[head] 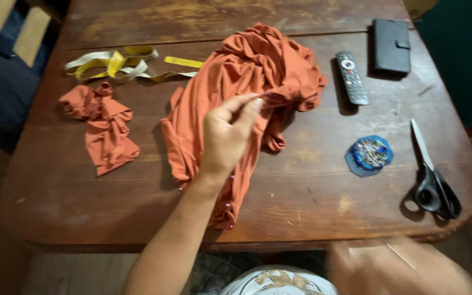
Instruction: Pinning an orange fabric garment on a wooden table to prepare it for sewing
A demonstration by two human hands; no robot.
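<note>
On the table (pixel 301 207): worn brown wood, rounded corners.
Orange cloth (pixel 247 93): soft, crumpled heap in the middle; pink pin heads dot the near edge, the rest looks unpinned.
Left hand (pixel 226 136): fingertips pinched on a fold of the cloth.
Right hand (pixel 400 270): blurred at the bottom, a thin pin between its fingers.
Orange scrap (pixel 102 125): smaller, knotted, at left.
Tape measure (pixel 121 63): yellow, looped.
Pin box (pixel 370 154): blue, faceted.
Scissors (pixel 432 175): black handles.
Remote (pixel 352 76), wallet (pixel 391 46): black.

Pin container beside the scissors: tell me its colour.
Blue, translucent, in the head view: the pin container lies left of the scissors.
</note>
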